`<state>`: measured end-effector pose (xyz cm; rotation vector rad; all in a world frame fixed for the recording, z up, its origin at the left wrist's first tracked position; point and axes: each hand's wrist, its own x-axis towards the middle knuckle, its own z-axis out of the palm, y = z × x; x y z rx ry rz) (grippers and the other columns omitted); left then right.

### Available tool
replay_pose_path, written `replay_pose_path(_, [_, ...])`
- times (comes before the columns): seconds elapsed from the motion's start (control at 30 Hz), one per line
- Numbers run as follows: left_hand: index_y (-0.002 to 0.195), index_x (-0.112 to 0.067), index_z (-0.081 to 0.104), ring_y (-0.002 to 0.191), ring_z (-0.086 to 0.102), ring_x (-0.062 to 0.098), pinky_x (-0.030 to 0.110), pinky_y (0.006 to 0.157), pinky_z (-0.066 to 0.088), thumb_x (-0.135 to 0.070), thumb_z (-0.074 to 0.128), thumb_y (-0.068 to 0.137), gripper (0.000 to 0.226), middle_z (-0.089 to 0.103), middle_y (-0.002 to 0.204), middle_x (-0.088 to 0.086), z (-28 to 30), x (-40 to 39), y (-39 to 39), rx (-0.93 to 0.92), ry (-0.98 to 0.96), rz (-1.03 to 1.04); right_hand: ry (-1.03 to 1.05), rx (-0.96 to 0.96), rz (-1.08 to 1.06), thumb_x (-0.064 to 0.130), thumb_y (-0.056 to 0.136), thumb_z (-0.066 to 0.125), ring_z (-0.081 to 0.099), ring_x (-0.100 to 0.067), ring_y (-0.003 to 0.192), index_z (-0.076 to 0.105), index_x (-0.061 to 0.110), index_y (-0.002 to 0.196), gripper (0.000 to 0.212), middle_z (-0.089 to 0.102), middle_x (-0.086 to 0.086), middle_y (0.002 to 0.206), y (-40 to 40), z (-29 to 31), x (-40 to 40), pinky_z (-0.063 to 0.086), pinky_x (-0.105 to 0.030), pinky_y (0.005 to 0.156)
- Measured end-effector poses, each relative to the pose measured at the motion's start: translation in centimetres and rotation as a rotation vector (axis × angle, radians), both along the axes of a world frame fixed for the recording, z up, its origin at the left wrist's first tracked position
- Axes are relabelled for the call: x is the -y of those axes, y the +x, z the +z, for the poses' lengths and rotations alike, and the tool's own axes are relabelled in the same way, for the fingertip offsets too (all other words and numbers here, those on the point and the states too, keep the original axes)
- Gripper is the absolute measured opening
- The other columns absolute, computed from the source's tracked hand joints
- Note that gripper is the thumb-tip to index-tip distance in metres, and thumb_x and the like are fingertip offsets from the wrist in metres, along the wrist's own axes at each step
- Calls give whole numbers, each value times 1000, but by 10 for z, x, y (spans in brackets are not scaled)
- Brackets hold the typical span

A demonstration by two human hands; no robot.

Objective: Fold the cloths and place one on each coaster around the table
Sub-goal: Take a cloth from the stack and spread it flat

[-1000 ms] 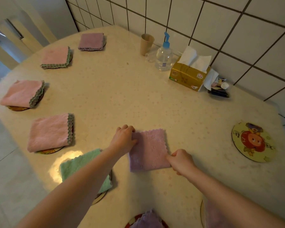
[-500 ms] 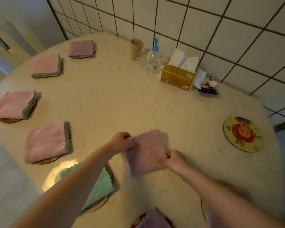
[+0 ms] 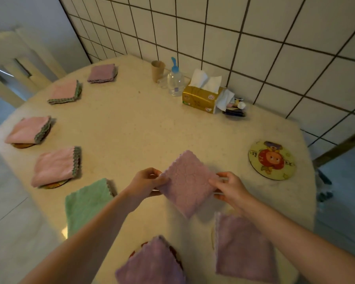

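Note:
A folded purple cloth [image 3: 188, 184] hangs just above the table, turned like a diamond. My left hand [image 3: 145, 182] grips its left corner and my right hand [image 3: 230, 186] grips its right corner. To the right lies a round cartoon coaster [image 3: 272, 159] with nothing on it. Folded cloths rest on coasters around the rim: a purple cloth [image 3: 101, 73] at the far left, three pink ones [image 3: 65, 91] [image 3: 29, 130] [image 3: 55, 166], a green cloth [image 3: 86, 203], and two purple cloths [image 3: 152, 263] [image 3: 243, 244] near me.
By the tiled wall stand a brown cup [image 3: 157, 70], a pump bottle [image 3: 175, 79], a yellow tissue box [image 3: 203, 96] and small items [image 3: 235, 108]. The beige table [image 3: 141, 128] ends at its right edge near the bare coaster. A chair back [image 3: 10, 64] stands at far left.
The purple cloth lay flat on the table under both hands; now both hands pinch its corners and have lifted it, rotated. The camera view has tilted, showing more of the near cloths.

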<state>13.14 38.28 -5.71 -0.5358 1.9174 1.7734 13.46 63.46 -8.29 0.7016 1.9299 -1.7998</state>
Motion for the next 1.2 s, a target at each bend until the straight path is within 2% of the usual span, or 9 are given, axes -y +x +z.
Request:
replay_pose_path(0.17, [86, -7, 56, 71, 64, 19, 33, 67, 58, -8, 72, 81, 17, 63, 78, 10, -1, -88, 22, -15, 3, -3, 6, -71, -57, 19, 84, 69, 65, -24, 96, 62, 9, 103, 23, 67, -10, 105, 6, 4, -85, 56, -37, 78])
replay_pose_path(0.4, [105, -8, 50, 70, 63, 25, 42, 74, 58, -6, 71, 82, 31, 60, 87, 14, -15, -208, 14, -98, -105, -150, 93, -98, -252, 20, 83, 68, 64, -25, 94, 65, 13, 107, 25, 67, -8, 104, -18, 0, -185, 57, -41, 81])
replay_pose_path(0.5, [96, -14, 49, 83, 66, 32, 49, 76, 57, -16, 70, 83, 25, 63, 93, 12, -26, -247, 0, -154, -201, -170, 138, -112, -266, 17, 85, 64, 65, -30, 95, 69, 17, 88, 6, 69, -12, 101, -43, -1, -212, 56, -47, 83])
replay_pose_path(0.57, [96, -14, 48, 84, 66, 31, 51, 75, 57, -17, 68, 85, 23, 62, 95, 12, -31, -267, -12, -157, -208, -154, 204, -135, -265, 13, 84, 61, 64, -33, 96, 70, 19, 76, 13, 70, -14, 96, -63, -4, -227, 55, -50, 84])
replay_pose_path(0.67, [99, -12, 48, 82, 66, 33, 51, 75, 56, -17, 67, 86, 23, 62, 95, 12, -38, -287, -28, -152, -210, -151, 281, -179, -256, 14, 85, 62, 64, -31, 96, 72, 14, 91, 11, 69, -10, 97, -92, -8, -243, 55, -45, 85])
replay_pose_path(0.77, [97, -15, 49, 86, 66, 34, 50, 74, 57, -17, 67, 86, 21, 63, 98, 13, -44, -299, -42, -156, -232, -147, 366, -228, -223, 17, 86, 64, 61, -25, 100, 66, 8, 113, 28, 66, -8, 109, -116, -12, -250, 52, -43, 91])
replay_pose_path(0.97, [99, -16, 50, 78, 64, 29, 47, 72, 57, -23, 69, 84, 25, 62, 87, 5, -53, -313, -59, -135, -306, -158, 511, -273, -139, 22, 85, 66, 61, -25, 102, 66, 12, 110, 27, 67, -7, 111, -141, -28, -259, 50, -43, 92])
replay_pose_path(1.1, [102, -15, 49, 65, 54, 12, 25, 49, 42, -27, 69, 84, 30, 59, 83, -1, -63, -322, -54, -110, -380, -206, 533, -301, -62, 18, 84, 66, 59, -15, 93, 69, 13, 106, 22, 68, -4, 107, -149, -37, -257, 45, -27, 80])
replay_pose_path(1.2, [101, -15, 48, 68, 58, 16, 22, 47, 42, -26, 69, 85, 28, 60, 84, 1, -68, -324, -54, -104, -392, -188, 560, -302, -40, 18, 85, 65, 58, -15, 93, 68, 11, 107, 23, 67, -6, 108, -153, -43, -253, 40, -23, 77])
